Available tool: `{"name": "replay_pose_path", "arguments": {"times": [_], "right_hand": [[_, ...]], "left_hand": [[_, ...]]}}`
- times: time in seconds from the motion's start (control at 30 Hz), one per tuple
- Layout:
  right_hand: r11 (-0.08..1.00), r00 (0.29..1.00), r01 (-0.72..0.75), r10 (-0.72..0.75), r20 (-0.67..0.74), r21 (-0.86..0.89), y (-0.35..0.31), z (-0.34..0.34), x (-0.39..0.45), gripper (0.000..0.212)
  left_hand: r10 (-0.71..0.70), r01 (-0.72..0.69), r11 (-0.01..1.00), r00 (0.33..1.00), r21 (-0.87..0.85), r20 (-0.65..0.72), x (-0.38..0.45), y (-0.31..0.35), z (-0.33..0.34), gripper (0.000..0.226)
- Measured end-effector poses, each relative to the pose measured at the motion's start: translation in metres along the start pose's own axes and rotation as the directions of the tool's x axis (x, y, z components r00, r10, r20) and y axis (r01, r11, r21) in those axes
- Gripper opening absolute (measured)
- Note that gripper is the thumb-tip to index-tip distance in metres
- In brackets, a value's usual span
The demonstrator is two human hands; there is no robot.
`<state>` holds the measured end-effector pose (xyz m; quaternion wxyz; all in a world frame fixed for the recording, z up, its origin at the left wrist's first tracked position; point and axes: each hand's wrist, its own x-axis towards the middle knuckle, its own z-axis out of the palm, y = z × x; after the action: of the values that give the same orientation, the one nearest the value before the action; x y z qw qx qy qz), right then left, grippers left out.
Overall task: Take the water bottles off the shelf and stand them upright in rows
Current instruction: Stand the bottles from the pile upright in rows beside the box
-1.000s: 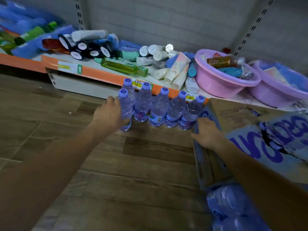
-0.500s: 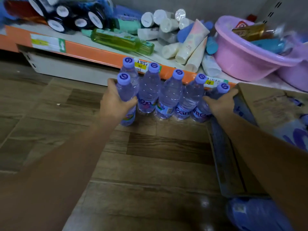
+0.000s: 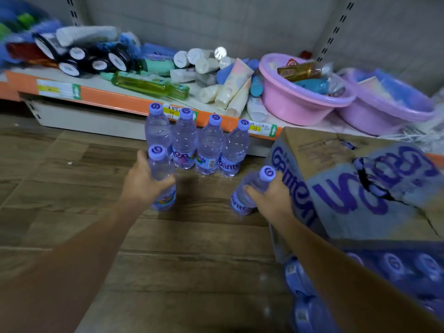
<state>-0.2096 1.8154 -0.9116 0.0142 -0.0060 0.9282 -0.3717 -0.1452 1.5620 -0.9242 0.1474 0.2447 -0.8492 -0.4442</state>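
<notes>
Bottles first: your left hand is wrapped round a water bottle, fingers curled on its mid-body. Long axis near vertical, cap up, base at or just above the wood floor; can't tell if it's touching. It sits in front of the leftmost bottle of the back row.

Your right hand grips a second bottle round its shoulder, thumb across the front. This one is tilted: cap points up and to the right, base down-left near the floor. It's just beside the cardboard box, in front and right of the row's end.

Back row: four bottles upright on the floor, side by side and touching, caps up, standing right against the orange shelf edge.

Look: clear plastic with a violet tint, lilac screw caps with a white swirl, purple labels low on the body, one barcode facing you.

Shelf above carries tubes, a green bottle, black jars and two pink basins. Shrink-wrapped bottle pack sits bottom right, under your forearm.
</notes>
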Motion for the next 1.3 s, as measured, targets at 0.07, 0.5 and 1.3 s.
{"name": "replay_pose_path", "arguments": {"times": [0.07, 0.5, 1.3], "right_hand": [[0.999, 0.996, -0.008, 0.011, 0.087, -0.042, 0.000, -0.003, -0.023, 0.056], [0.974, 0.937, 0.205, -0.223, 0.268, 0.094, 0.004, -0.102, -0.139, 0.043], [0.985, 0.985, 0.155, -0.147, -0.095, 0.081, 0.237, -0.397, -0.221, 0.046]], "left_hand": [[-0.006, 0.006, 1.000, 0.999, -0.005, 0.040, -0.033, 0.003, 0.001, 0.052], [-0.025, 0.006, 0.993, 0.987, 0.117, 0.160, -0.217, 0.061, -0.014, 0.053], [0.363, -0.495, 0.868, 0.579, -0.038, 0.730, -0.375, 0.311, 0.224, 0.043]]}}
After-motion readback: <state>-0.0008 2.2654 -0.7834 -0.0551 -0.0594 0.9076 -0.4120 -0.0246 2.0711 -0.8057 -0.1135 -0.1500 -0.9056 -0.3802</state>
